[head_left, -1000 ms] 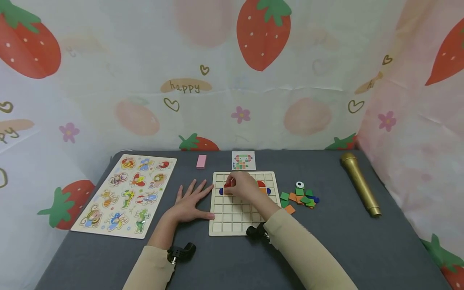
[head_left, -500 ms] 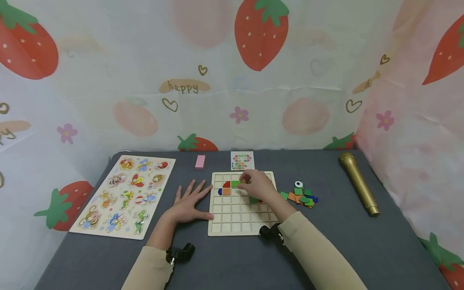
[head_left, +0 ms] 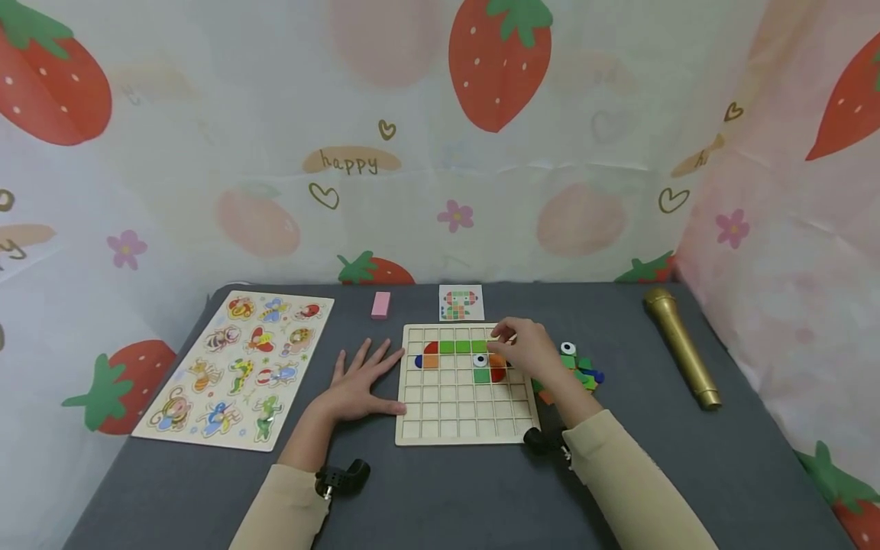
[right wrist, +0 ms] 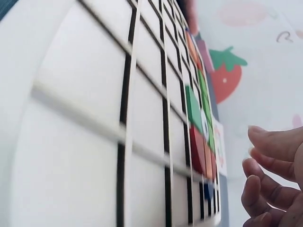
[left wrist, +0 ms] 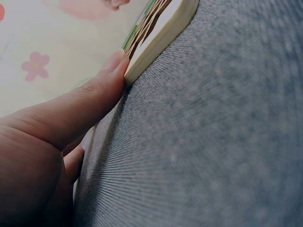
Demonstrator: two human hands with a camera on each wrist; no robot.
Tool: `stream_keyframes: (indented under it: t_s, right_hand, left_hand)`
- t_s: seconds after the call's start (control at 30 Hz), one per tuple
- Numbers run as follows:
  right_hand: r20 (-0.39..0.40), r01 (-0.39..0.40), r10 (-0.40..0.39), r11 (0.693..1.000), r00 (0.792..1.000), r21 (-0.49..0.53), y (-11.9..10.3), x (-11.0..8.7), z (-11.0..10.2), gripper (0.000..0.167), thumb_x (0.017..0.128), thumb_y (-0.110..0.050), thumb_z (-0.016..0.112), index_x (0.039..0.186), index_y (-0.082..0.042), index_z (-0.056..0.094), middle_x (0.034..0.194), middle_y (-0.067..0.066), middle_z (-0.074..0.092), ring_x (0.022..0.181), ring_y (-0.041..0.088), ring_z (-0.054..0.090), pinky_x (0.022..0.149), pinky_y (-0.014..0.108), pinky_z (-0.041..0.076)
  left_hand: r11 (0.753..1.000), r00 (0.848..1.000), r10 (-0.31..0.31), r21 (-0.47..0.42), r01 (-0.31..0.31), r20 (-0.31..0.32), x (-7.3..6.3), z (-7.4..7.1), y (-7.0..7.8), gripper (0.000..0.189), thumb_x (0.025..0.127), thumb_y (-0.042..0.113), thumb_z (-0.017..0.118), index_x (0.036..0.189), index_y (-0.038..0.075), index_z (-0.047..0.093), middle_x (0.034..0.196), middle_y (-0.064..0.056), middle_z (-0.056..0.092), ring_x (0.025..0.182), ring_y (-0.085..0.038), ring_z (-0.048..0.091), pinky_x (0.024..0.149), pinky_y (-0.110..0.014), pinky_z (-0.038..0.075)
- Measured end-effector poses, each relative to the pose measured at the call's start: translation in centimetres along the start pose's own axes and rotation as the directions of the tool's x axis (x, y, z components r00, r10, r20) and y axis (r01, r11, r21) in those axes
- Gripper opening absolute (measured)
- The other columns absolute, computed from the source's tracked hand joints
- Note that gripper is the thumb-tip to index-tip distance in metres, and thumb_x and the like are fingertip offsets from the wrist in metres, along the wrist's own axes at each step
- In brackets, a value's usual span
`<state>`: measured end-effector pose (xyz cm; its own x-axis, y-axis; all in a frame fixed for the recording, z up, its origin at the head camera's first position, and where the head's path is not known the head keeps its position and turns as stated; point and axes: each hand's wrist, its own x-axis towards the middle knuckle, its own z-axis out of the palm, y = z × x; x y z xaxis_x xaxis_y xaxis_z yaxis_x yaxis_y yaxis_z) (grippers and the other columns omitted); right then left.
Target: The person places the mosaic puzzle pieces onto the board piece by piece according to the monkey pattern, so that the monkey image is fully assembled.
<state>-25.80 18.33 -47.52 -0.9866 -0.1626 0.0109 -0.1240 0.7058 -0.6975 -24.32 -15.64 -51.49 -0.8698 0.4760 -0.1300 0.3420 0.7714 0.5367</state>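
Observation:
A pale wooden grid board (head_left: pixel 447 412) lies in front of me. My left hand (head_left: pixel 357 389) is flat on the cloth with fingers spread, its thumb (left wrist: pixel 113 66) against the board's left edge. Over the board's upper right hovers my right hand (head_left: pixel 528 347), fingers loosely bent and nothing between them in the right wrist view. Green square tiles (head_left: pixel 463 347) form a row, with a red curved tile (head_left: pixel 431 347) at its left end. Below sit an orange tile (head_left: pixel 431 361) and blue piece (head_left: pixel 418 361). Farther right are an eye tile (head_left: pixel 480 360), another green tile (head_left: pixel 481 376) and a red piece (head_left: pixel 498 375).
Loose coloured tiles (head_left: pixel 584 374) lie right of the board, partly behind my right arm. A pattern card (head_left: pixel 461 303) and a pink block (head_left: pixel 381 305) are at the back. An insect-picture board (head_left: pixel 241 374) lies left, a gold microphone (head_left: pixel 682 350) far right.
My right hand has moved rightward along the top of the board from the left red tile, uncovering the green row and the eye tile. My left hand has stayed in place.

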Motion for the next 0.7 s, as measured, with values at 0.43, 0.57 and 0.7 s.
stream_keyframes:
  t_s: [0.43,0.57,0.7]
  right_hand:
    - [-0.088,-0.076,0.075,0.997,0.993,-0.016,3.4,-1.5,-3.2,0.024,0.094,-0.024,0.074,0.110,-0.007,0.071,0.098,0.009,0.070,0.091,0.026,0.067,0.074,0.041,0.056]
    - [-0.102,-0.088,0.085,0.996,0.991,-0.033,4.7,-1.9,-4.0,0.026,0.095,-0.024,0.073,0.112,-0.005,0.071,0.098,0.011,0.070,0.091,0.027,0.066,0.072,0.040,0.055]
    - [-0.116,-0.097,0.092,0.994,0.989,-0.041,5.8,-2.1,-4.8,0.025,0.094,-0.023,0.073,0.112,-0.005,0.071,0.099,0.011,0.070,0.091,0.027,0.066,0.070,0.039,0.054]
  left_hand:
    - [1.000,1.000,0.012,0.008,-0.012,0.005,0.3,-0.1,-0.3,0.105,0.078,0.063,0.078,0.162,0.028,0.026,0.171,-0.007,0.011,0.157,-0.039,-0.006,0.117,-0.069,-0.014]
    - [1.000,1.000,0.011,0.010,-0.011,0.004,0.2,0.0,-0.3,0.105,0.077,0.063,0.078,0.162,0.028,0.027,0.171,-0.007,0.011,0.157,-0.039,-0.005,0.117,-0.069,-0.013]
    - [1.000,1.000,0.010,0.000,-0.010,0.001,0.1,0.0,-0.3,0.105,0.077,0.064,0.078,0.162,0.028,0.027,0.171,-0.007,0.011,0.157,-0.039,-0.005,0.118,-0.068,-0.013]
